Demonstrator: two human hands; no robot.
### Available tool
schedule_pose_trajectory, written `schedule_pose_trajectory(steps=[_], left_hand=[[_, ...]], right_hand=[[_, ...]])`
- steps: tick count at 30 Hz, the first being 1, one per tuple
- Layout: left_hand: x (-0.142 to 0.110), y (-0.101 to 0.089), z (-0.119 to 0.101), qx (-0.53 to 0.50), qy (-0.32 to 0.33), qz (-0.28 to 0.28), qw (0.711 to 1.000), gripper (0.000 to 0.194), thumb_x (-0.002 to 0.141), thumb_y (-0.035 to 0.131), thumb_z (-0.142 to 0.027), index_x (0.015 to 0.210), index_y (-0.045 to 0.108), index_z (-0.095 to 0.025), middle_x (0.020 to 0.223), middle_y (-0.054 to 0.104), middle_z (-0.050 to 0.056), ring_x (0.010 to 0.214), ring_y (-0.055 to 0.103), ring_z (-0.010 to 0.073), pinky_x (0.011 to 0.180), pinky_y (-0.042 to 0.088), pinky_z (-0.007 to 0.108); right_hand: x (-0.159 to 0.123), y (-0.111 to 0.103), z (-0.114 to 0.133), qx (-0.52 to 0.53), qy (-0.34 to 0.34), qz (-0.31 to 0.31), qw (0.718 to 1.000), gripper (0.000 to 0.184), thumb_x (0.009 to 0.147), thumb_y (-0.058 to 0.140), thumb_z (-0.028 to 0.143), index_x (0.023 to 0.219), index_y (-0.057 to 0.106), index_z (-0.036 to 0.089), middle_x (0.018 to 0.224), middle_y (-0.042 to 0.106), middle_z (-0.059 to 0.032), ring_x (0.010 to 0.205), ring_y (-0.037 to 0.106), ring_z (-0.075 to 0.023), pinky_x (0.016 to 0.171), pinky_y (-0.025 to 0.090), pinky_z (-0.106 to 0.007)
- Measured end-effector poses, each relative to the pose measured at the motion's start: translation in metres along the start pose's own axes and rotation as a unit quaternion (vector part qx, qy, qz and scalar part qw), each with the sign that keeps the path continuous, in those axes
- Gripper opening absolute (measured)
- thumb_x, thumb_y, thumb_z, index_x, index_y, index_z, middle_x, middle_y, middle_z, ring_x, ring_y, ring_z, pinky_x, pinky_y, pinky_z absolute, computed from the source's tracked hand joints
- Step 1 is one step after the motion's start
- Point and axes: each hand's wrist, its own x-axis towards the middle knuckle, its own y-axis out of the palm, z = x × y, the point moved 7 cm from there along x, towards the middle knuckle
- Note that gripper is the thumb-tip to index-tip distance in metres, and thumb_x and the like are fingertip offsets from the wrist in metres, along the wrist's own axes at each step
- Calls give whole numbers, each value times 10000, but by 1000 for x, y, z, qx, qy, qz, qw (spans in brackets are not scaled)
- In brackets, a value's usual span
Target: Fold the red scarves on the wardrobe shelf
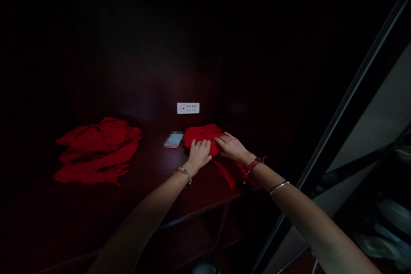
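Observation:
A red cloth (202, 135) lies folded on a dark wooden shelf (138, 188), below a white wall socket. My left hand (199, 154) rests on its near edge with fingers curled down onto the fabric. My right hand (231, 147) lies flat on the cloth's right side, fingers stretched toward the left. A loose tail of the same red cloth (229, 173) runs under my right wrist toward the shelf's front edge. Both wrists wear bracelets.
A second red fringed cloth (96, 150) lies crumpled at the left of the shelf. A small pale blurred object (173, 140) sits beside the folded cloth. A white socket plate (188, 108) is on the back wall. A dark sliding door frame (346, 115) slants at the right.

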Motion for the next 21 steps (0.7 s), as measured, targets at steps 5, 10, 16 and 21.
schedule_pose_trajectory(steps=[5,10,16,21], left_hand=[[-5,-36,25,31,21,-39,999,485,723,580,-287,1143,419,-106,1062,559,118,940,526,236,929,248,401],[-31,-57,52,63,9,-30,998,459,720,580,-288,1118,443,-105,1040,575,111,896,545,229,925,259,403],[-62,-89,98,112,-17,-30,993,496,716,589,-285,1150,436,-100,1044,578,113,922,535,228,935,258,395],[-95,-111,140,150,-34,-30,988,539,723,581,-281,1200,410,-99,1145,519,143,1057,456,259,969,218,410]], right_hand=[[16,-23,16,-1,26,-43,999,782,644,598,216,1327,229,123,1257,420,-141,1150,365,-272,1006,181,-480],[30,-26,39,-3,54,-48,997,841,637,585,179,1356,150,133,1258,413,-143,1149,348,-285,989,170,-513],[68,-40,74,13,28,-96,995,589,700,502,133,1267,344,123,1131,516,-118,1033,435,-246,1000,197,-449],[102,-52,115,50,-11,-146,988,536,714,480,107,1241,379,122,1165,495,-119,1071,403,-247,1015,177,-437]])
